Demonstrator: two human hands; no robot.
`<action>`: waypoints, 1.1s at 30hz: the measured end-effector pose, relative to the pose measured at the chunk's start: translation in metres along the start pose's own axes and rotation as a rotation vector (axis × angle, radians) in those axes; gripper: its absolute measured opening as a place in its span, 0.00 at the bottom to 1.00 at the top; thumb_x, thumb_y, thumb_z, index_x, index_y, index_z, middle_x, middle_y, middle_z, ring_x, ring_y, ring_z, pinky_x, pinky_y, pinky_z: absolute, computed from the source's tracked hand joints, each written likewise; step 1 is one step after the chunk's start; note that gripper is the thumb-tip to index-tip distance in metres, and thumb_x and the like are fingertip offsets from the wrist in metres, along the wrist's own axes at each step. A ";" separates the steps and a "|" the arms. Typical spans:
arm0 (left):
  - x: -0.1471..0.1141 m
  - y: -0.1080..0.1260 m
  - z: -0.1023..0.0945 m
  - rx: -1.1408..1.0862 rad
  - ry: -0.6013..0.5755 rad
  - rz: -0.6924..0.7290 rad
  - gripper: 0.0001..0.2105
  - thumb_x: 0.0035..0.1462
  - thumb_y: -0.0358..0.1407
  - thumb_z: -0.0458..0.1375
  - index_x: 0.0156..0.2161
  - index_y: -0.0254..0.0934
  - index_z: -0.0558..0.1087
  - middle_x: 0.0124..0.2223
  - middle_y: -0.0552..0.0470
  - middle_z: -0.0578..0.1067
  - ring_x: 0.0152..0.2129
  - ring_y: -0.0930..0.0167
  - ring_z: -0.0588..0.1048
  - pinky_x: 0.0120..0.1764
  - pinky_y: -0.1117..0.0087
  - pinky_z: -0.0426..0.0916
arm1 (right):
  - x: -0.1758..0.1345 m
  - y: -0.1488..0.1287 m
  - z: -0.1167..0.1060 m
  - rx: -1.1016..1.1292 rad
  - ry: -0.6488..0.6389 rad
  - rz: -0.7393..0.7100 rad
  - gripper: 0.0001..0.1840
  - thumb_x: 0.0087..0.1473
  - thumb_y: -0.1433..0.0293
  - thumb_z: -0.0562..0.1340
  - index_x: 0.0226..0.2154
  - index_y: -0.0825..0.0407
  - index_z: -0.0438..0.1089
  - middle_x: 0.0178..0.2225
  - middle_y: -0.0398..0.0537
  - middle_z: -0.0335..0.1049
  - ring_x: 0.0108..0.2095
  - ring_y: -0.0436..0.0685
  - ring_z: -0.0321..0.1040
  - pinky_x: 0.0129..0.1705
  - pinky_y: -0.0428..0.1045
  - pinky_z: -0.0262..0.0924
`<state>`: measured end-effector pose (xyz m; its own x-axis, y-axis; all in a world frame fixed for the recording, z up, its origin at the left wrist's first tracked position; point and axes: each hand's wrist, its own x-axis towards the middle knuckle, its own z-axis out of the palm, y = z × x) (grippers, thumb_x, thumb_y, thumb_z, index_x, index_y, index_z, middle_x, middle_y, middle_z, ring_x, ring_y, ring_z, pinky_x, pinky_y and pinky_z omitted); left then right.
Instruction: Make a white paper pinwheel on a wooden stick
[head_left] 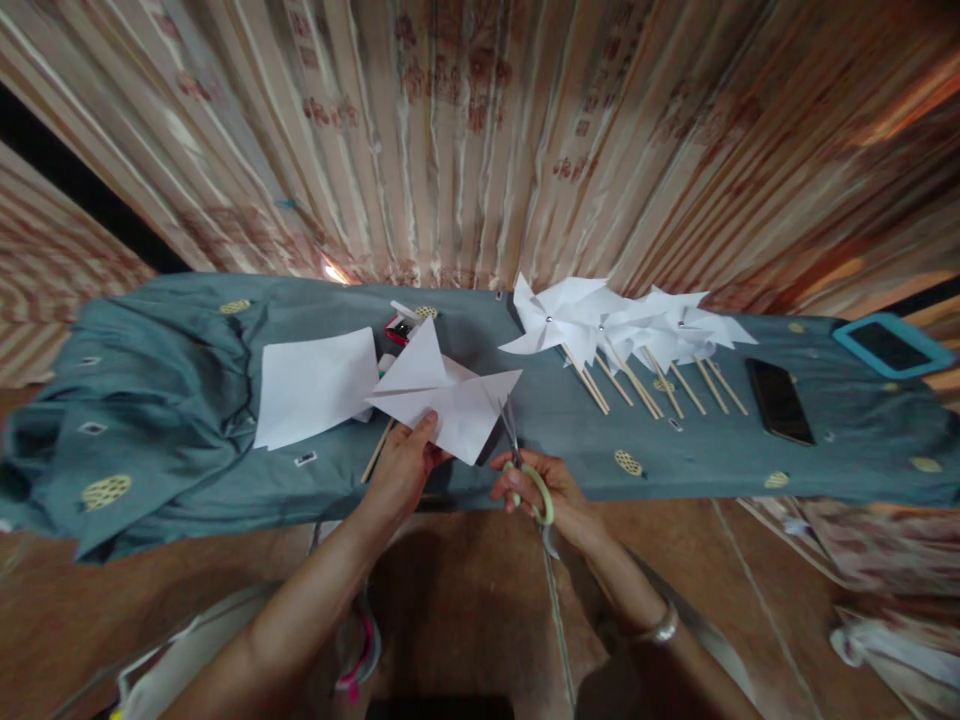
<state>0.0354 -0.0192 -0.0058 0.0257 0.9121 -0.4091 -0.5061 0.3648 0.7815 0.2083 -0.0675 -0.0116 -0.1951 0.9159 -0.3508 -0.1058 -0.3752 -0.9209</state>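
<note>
My left hand [411, 455] pinches a white sheet of paper [450, 405] that has slits cut into it, its corners standing apart as pointed flaps. In my right hand [551, 490] is a pair of scissors [538, 492] with pale green handles. Their blades are parted and lie at the paper's right side. Left of the held sheet, more white paper [319, 388] rests on the cloth. A wooden stick [376, 452] pokes out just beside my left hand. Behind the held paper, a small red and black item [399, 326] is partly covered.
Several white paper pinwheels [574, 312] on wooden sticks lie overlapping at the right of the green tablecloth [540, 450]. Further right are a dark phone [780, 400] and a blue-framed tablet [892, 345]. A pleated curtain [465, 150] hangs close behind the table.
</note>
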 end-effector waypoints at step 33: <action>0.001 -0.001 -0.001 0.128 -0.029 0.172 0.12 0.35 0.31 0.68 0.31 0.35 0.76 0.34 0.53 0.80 0.33 0.68 0.75 0.44 0.66 0.66 | -0.006 0.007 0.025 -0.040 -0.196 0.120 0.26 0.43 0.48 0.67 0.31 0.54 0.70 0.22 0.44 0.70 0.21 0.48 0.64 0.21 0.43 0.55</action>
<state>0.0355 -0.0184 -0.0076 -0.0253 0.9673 -0.2524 -0.3919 0.2227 0.8927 0.1843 -0.0791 -0.0116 -0.3903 0.8182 -0.4221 -0.0324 -0.4704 -0.8819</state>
